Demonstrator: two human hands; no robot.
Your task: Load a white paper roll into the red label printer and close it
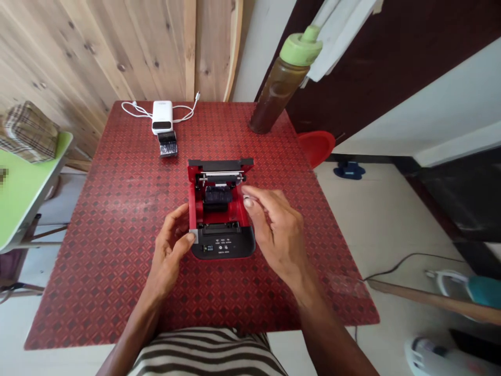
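Note:
A small red and black printer (224, 245) stands on the table with its lid (221, 166) raised and its inside facing me. A dark roll (218, 195) lies in the red bay. My left hand (172, 250) grips the printer's front left corner, the thumb on top of a grey patch and the fingers along the side. At the right wall of the bay, my right hand (276, 224) has thumb and forefinger brought together around a small pale thing; what it is I cannot make out.
On the red patterned table (129, 219), a white power bank (162, 116) with a cable lies beyond the printer, a black crinkled piece (168, 144) against it. A tall brown bottle (277, 86) with a green lid stands at the far right. A red stool (318, 147) is behind the table's right edge.

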